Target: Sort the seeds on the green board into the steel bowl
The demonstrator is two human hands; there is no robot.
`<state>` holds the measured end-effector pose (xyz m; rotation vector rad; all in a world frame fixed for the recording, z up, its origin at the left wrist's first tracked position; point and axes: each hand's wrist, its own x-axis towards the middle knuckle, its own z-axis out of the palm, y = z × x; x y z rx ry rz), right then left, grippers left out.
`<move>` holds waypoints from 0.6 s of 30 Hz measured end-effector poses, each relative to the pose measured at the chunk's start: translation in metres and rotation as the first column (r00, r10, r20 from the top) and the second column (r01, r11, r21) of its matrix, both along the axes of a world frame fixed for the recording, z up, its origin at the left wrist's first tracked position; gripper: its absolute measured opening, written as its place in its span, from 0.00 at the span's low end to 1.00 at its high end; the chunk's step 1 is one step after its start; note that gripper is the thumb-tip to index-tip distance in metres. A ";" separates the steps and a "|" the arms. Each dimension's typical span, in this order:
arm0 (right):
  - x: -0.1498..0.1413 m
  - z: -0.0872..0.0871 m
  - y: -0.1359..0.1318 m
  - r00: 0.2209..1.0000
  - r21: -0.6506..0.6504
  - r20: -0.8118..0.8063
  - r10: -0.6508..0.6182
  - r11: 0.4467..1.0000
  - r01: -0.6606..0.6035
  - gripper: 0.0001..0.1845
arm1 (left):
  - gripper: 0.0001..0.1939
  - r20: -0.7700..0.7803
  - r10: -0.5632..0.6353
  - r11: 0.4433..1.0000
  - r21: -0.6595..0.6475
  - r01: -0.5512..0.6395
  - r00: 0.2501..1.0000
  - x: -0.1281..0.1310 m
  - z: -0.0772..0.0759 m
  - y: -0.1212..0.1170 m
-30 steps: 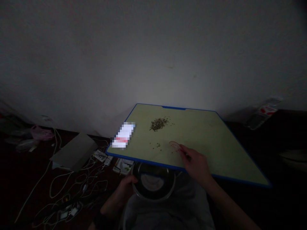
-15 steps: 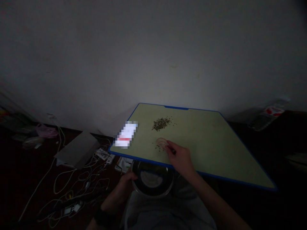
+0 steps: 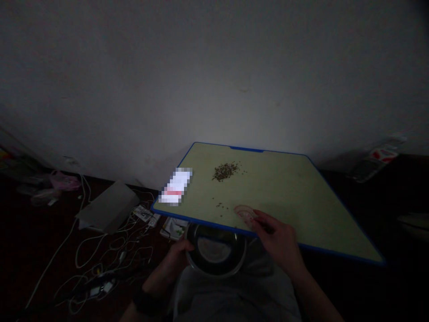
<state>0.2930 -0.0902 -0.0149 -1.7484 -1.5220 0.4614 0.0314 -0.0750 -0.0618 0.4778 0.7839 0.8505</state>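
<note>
My right hand (image 3: 276,237) pinches a clear half-round plastic protractor (image 3: 244,213) with reddish markings, close to the near edge of the pale board (image 3: 295,190). To its left lie a few loose brown grains (image 3: 220,206). A larger heap of small brown grains or beans (image 3: 225,171), whose exact kind I cannot tell, lies farther back on the board. Below the near edge, my left hand (image 3: 181,255) grips the left rim of a round metal bowl (image 3: 231,271), its thumb over the rim. The bowl rests at my lap, partly under the board.
A lit, blurred phone (image 3: 176,187) lies on the board's left side. The board has a blue rim and stands near the wall (image 3: 214,80). Tangled white cables (image 3: 117,243), a grey box (image 3: 109,208) and a pink plastic bag (image 3: 65,180) are on the floor at left.
My right hand has drawn the protractor to the right and toward the board's near edge, away from the few loose grains. My left hand still holds the bowl.
</note>
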 end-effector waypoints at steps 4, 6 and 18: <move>-0.008 0.003 -0.009 0.989 -0.014 0.029 0.142 0.990 -0.142 0.17 | 0.23 -0.018 0.009 1.000 -0.011 -0.010 1.000 0.000 0.001 0.000; -0.011 0.004 -0.008 0.984 -0.010 0.028 0.174 0.985 -0.174 0.17 | 0.23 -0.007 -0.003 1.000 -0.012 0.003 1.000 -0.001 -0.001 0.000; -0.005 0.014 0.037 0.991 0.082 0.017 0.133 0.988 -0.134 0.15 | 0.15 -0.096 0.020 1.000 -0.001 -0.020 0.995 -0.010 0.003 0.004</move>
